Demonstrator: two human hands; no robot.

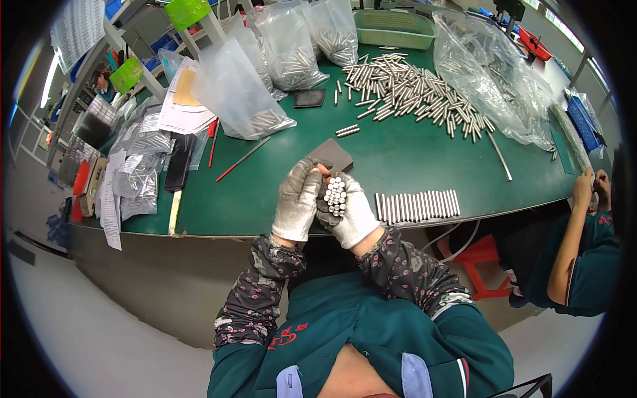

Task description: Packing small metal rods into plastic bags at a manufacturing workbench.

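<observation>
A bundle of short steel pins (335, 197) sits in my right hand (356, 215), its round ends facing up toward me. My right fingers are wrapped round the bundle. Close against it on the left is my left hand (296, 202), its fingers bent and pressed together near the top of the bundle; what they pinch, if anything, is hidden. Both hands wear white and grey gloves, dirty on the fingers, with some bare fingertips. Just beyond them lies a dark grey block (334, 154). To the right, a neat row of pins (418, 206) lies side by side near the table's front edge.
A large heap of loose pins (415, 93) covers the far middle of the green table (249, 199). Plastic bags of pins (288, 53) stand at the back left, near a green basket (396, 30). A phone (179, 162) lies left. A co-worker's hands (590, 188) are at the right.
</observation>
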